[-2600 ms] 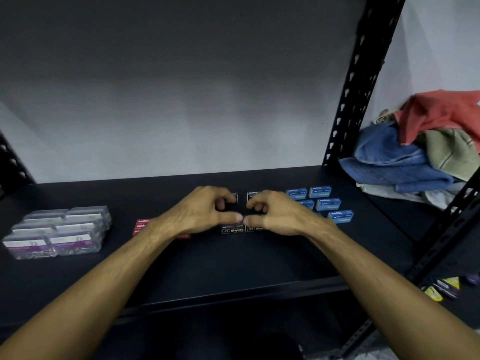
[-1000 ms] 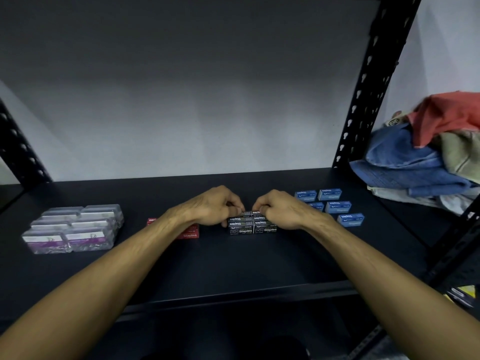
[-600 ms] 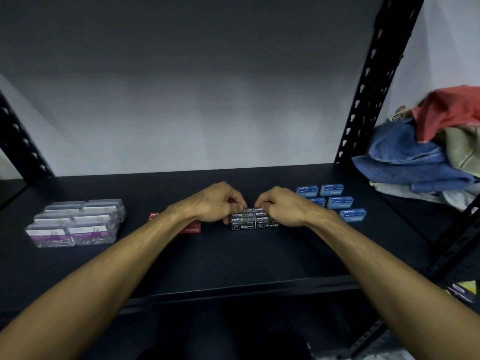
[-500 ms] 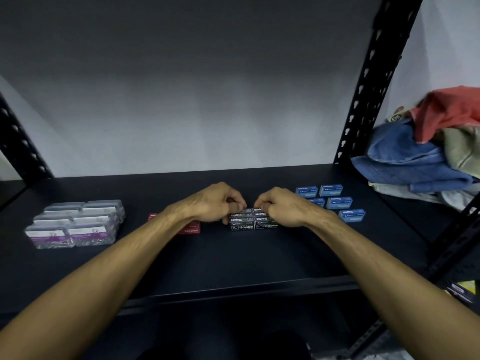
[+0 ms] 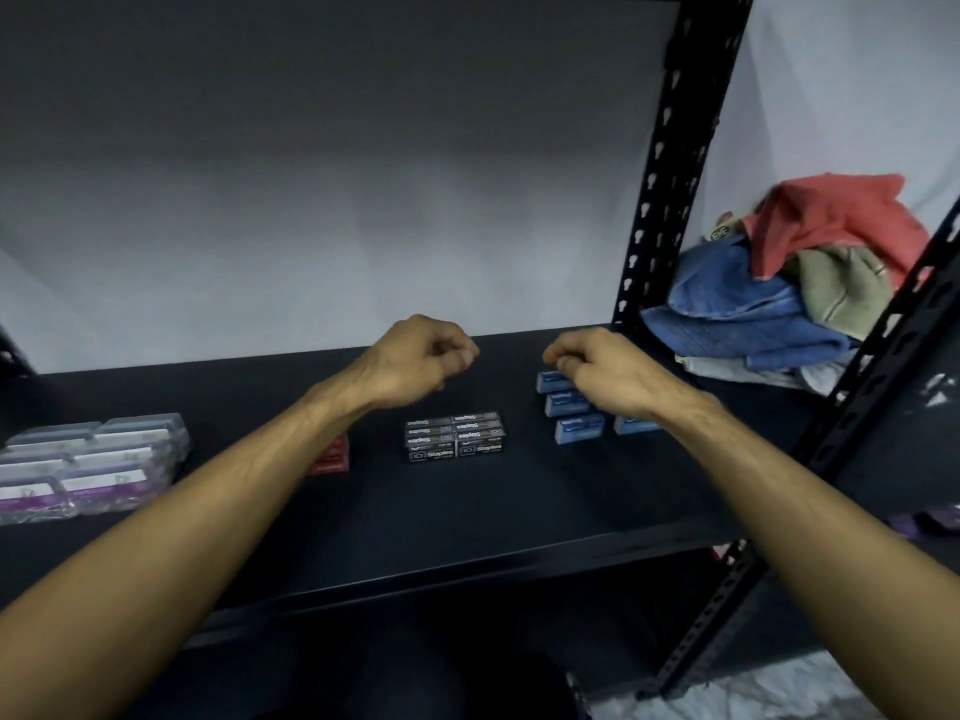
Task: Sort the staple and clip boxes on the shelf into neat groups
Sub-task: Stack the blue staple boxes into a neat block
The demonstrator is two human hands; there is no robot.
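The shelf (image 5: 467,517) presents a matt black surface, smooth, and its punched upright (image 5: 670,163) looks to be black-painted metal with a dull finish. The black staple boxes (image 5: 455,437), blue boxes (image 5: 579,427) and red box (image 5: 330,458) appear to be printed card, the black ones slightly sheened; the clip boxes (image 5: 88,465) are clear, glossy plastic with paper-like labels. The pile of clothes (image 5: 795,288) is soft, matt cloth, creased.

I see a heap of folded clothes (image 5: 789,298), red over blue and olive, on the neighbouring rack beyond the black perforated upright (image 5: 670,163).
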